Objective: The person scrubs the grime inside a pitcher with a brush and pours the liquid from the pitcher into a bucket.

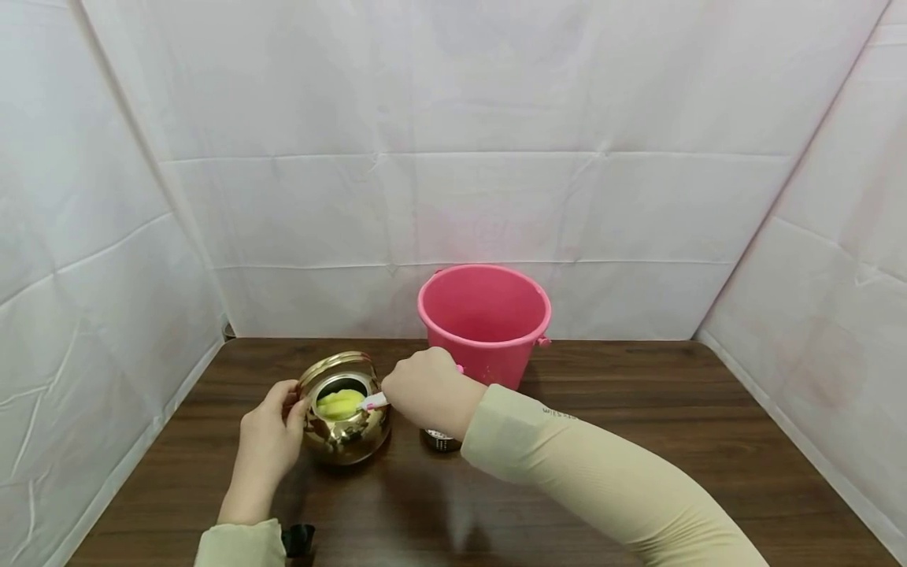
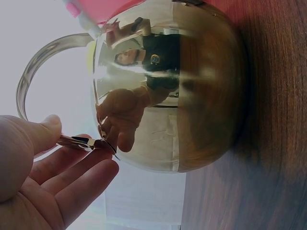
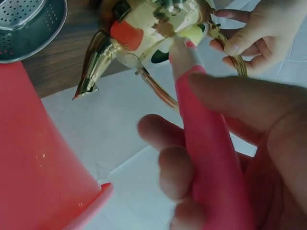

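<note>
A shiny gold kettle [image 1: 347, 441] stands lidless on the table, its arched handle [image 2: 41, 55] raised over the opening. My left hand [image 1: 269, 437] is at the kettle's left side; in the left wrist view its thumb and fingers pinch the lower end of the handle. With curled fingers, my right hand [image 1: 428, 390] grips the pink handle [image 3: 211, 153] of a sponge brush. The brush's white neck [image 1: 374, 402] leads to a yellow sponge head [image 1: 340, 403] at the kettle's mouth; its lower part is hidden inside. The kettle's spout [image 3: 93, 64] shows in the right wrist view.
A pink bucket [image 1: 489, 366] stands behind my right hand, near the back edge of the dark wooden table [image 1: 623, 472]. A perforated metal strainer [image 1: 441, 442] sits under my right wrist, partly covered. White cloth walls [image 1: 496, 157] enclose the table's back and sides.
</note>
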`<state>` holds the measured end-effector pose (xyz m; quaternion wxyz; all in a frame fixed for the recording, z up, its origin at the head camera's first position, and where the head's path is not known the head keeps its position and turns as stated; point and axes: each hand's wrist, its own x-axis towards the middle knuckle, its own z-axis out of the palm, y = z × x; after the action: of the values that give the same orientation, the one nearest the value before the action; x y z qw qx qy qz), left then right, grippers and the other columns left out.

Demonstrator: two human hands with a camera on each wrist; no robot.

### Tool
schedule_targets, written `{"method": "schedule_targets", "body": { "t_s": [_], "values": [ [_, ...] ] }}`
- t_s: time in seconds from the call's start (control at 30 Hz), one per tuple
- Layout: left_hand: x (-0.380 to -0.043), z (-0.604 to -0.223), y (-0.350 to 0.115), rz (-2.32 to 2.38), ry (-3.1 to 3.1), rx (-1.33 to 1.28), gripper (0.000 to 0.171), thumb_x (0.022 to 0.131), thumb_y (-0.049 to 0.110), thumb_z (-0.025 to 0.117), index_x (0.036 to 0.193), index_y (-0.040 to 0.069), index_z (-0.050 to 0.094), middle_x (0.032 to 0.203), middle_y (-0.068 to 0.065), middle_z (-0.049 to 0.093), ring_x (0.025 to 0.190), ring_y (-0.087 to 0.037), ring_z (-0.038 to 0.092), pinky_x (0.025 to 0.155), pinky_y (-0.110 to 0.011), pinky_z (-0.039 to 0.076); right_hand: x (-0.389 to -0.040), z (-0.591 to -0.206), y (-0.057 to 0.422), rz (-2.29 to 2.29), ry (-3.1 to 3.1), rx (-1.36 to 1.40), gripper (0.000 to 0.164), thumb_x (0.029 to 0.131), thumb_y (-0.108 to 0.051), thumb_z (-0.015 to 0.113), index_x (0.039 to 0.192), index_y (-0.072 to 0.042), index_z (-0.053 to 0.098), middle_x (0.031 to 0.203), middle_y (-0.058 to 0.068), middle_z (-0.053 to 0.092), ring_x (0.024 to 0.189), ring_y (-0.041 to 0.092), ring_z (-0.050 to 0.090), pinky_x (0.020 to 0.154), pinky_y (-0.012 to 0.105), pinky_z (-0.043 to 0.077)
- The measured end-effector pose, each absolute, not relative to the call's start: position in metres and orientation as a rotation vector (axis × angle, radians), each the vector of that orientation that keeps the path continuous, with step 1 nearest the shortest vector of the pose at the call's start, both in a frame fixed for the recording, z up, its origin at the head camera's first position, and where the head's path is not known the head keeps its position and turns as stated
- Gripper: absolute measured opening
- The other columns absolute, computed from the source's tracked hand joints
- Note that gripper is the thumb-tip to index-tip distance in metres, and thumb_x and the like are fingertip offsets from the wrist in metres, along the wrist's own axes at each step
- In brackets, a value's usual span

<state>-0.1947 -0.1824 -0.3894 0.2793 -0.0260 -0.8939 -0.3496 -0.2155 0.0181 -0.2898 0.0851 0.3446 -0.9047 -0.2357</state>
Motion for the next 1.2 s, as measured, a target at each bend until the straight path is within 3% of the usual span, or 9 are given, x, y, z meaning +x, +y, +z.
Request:
{"method": "schedule_targets", "body": {
  "t_s": [0.43, 0.77, 1.2],
  "values": [
    [-0.195, -0.391, -0.184, -0.917, -2.399, -0.081, 0.019, 0.092, 0.004, 0.058, 0.109, -0.002, 0.057, 0.098, -0.027, 0.067, 0.087, -0.041, 0.066, 0.069, -0.051, 0.053, -0.217, -0.284, 0.024, -0.623, -2.79, 0.967, 0.012, 0.085, -0.018, 0.062, 0.074, -0.021, 0.066, 0.065, -0.004, 0.06, 0.055, 0.014, 0.056, 0.041, 0.032, 0.047],
    [-0.194, -0.391, -0.183, -0.92, -2.44, -0.067, 0.02, 0.094, 0.005, 0.055, 0.113, -0.001, 0.055, 0.101, -0.027, 0.066, 0.089, -0.041, 0.066, 0.07, -0.05, 0.053, -0.227, -0.286, 0.026, -0.596, -2.812, 0.948, 0.011, 0.087, -0.018, 0.061, 0.087, -0.023, 0.07, 0.073, -0.004, 0.065, 0.064, 0.013, 0.061, 0.042, 0.035, 0.049],
    [-0.191, -0.386, -0.186, -0.884, -2.449, -0.09, 0.02, 0.094, 0.004, 0.054, 0.113, -0.002, 0.053, 0.099, -0.027, 0.066, 0.085, -0.042, 0.065, 0.068, -0.05, 0.052, -0.239, -0.285, 0.026, -0.519, -2.738, 1.022, 0.008, 0.084, -0.018, 0.062, 0.08, -0.023, 0.065, 0.071, -0.006, 0.064, 0.061, 0.014, 0.06, 0.044, 0.035, 0.048]
  ]
}}
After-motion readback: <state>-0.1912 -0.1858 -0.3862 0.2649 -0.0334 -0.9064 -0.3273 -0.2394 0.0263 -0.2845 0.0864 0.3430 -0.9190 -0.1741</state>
